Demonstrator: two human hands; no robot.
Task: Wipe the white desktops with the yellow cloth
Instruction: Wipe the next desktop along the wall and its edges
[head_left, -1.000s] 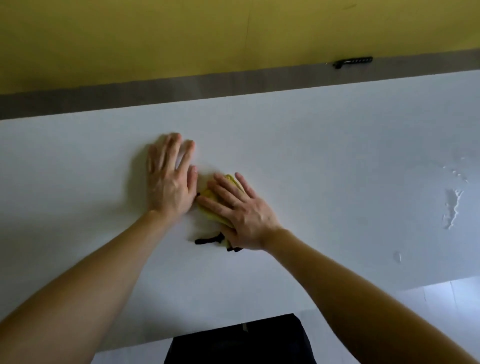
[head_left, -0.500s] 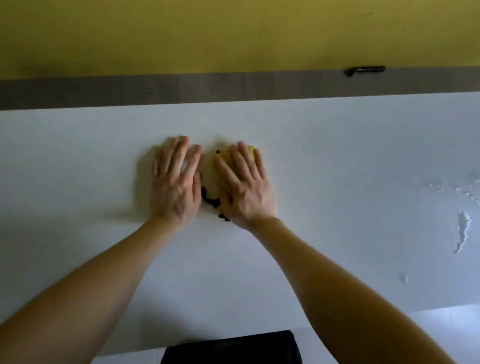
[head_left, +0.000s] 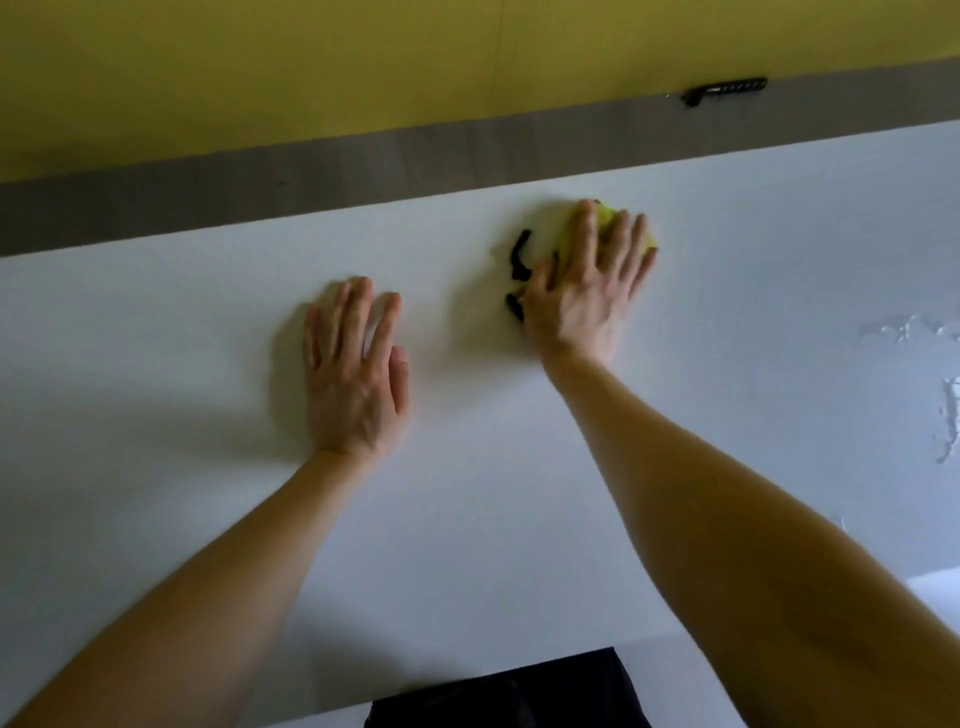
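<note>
Our right hand (head_left: 582, 296) presses, fingers straight, on the crumpled yellow cloth (head_left: 607, 214); our left hand (head_left: 353, 374) lies flat on the smooth white worktop (head_left: 467, 519). We see wet streaks (head_left: 948, 415) farther right, nearer the cloth.

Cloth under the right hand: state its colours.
The cloth is yellow with black trim; head view, mostly under the right hand.

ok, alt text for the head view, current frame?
Seen from above, a person's right hand presses a yellow cloth flat onto a white desktop near its far edge, while the left hand rests flat on the desktop to its left. Wet streaks show on the desktop at far right, and a yellow wall rises behind.
</note>
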